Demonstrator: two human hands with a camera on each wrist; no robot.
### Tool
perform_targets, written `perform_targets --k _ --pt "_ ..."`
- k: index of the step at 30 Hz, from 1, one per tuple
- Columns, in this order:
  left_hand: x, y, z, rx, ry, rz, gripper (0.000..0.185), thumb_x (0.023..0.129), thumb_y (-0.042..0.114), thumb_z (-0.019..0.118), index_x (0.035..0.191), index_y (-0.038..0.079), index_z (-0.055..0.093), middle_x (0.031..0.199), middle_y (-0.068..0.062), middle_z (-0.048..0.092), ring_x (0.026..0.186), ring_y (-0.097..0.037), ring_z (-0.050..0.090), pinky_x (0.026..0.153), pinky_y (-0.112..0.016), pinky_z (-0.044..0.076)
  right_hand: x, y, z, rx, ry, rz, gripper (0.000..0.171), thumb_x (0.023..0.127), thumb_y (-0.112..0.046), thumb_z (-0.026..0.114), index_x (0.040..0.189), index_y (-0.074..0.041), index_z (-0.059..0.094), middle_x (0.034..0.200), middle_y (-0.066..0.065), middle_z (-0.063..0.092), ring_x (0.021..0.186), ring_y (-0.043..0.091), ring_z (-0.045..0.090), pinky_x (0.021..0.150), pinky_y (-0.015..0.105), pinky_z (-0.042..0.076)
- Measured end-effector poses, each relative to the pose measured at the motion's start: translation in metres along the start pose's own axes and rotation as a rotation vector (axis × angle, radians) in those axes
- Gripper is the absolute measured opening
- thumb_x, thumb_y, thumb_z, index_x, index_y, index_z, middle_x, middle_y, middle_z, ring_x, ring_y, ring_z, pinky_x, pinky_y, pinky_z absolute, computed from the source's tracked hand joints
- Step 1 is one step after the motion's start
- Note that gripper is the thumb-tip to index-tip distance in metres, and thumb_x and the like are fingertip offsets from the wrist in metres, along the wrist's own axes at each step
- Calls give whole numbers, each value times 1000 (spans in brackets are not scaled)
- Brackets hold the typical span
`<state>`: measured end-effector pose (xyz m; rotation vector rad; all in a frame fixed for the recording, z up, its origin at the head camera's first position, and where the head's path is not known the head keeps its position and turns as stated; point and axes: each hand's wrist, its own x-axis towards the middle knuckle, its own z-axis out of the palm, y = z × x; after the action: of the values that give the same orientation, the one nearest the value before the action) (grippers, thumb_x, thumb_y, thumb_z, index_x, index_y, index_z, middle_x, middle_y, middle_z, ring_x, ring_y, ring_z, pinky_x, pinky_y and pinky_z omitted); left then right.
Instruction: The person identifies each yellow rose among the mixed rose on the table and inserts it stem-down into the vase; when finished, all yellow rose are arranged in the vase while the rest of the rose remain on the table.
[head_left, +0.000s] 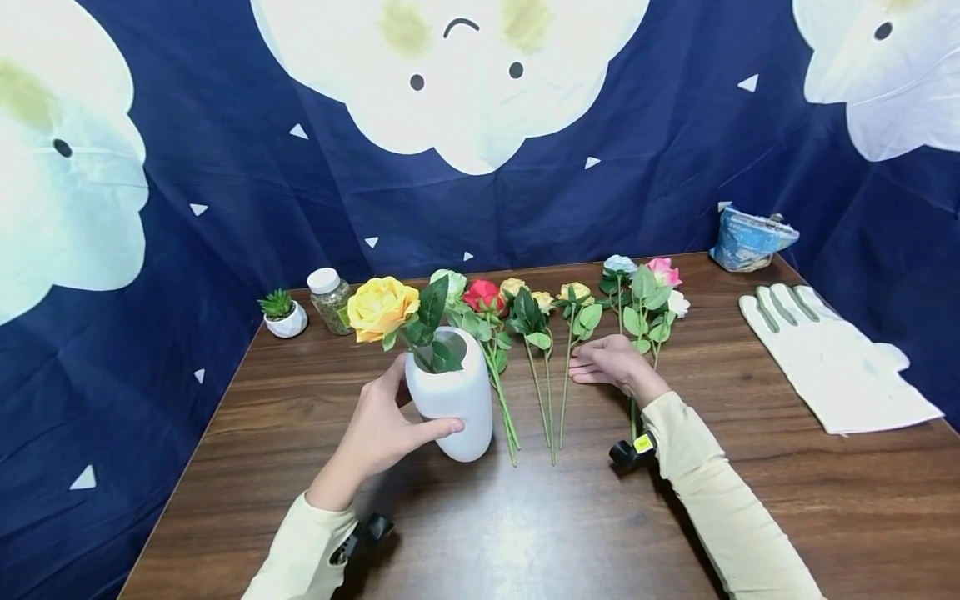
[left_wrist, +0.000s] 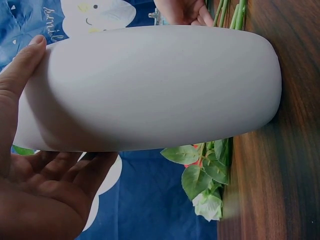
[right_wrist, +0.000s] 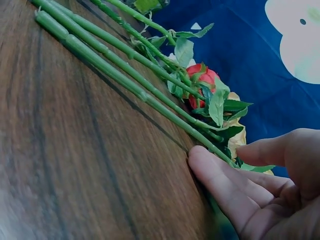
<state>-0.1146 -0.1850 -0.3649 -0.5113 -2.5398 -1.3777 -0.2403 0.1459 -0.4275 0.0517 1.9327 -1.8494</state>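
My left hand (head_left: 382,429) grips a white vase (head_left: 461,408) around its side, thumb in front and fingers behind. Inside the vase stands a large yellow rose (head_left: 382,308) with dark green leaves, leaning left over the rim. To the right, my right hand (head_left: 615,362) is low over the table with fingers extended at the stem of a smaller yellow rose (head_left: 575,293). In the right wrist view, that green stem (right_wrist: 165,110) runs between the thumb and the fingertips, which are apart.
Between the hands lie a red rose (head_left: 484,297), a pale green flower (head_left: 450,283) and small yellow roses (head_left: 543,301). Right of them are blue (head_left: 619,265) and pink flowers (head_left: 663,272). A succulent (head_left: 279,305), lidded jar (head_left: 330,302), blue pouch (head_left: 750,240) and glove (head_left: 832,358) stand or lie around.
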Motion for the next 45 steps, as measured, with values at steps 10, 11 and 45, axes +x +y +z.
perform_targets --k 10,11,45 --pt "0 0 1 3 3 0 73 70 16 97 131 2 59 119 -9 72 110 -21 69 94 -40 60 0 0 5 37 28 -21 38 104 6 47 132 30 44 77 6 70 68 10 70 74 24 63" --pt "0 0 1 1 2 -2 73 70 16 97 130 2 59 119 -9 72 109 -21 69 94 -41 60 0 0 6 37 28 -23 38 103 6 48 132 30 44 77 6 70 68 10 70 73 24 63" --pt "0 0 0 -3 -3 -7 72 70 17 97 130 2 59 120 -10 72 110 -22 70 94 -40 60 1 6 10 -18 74 -47 35 99 8 57 129 26 52 79 4 72 67 7 68 68 23 62"
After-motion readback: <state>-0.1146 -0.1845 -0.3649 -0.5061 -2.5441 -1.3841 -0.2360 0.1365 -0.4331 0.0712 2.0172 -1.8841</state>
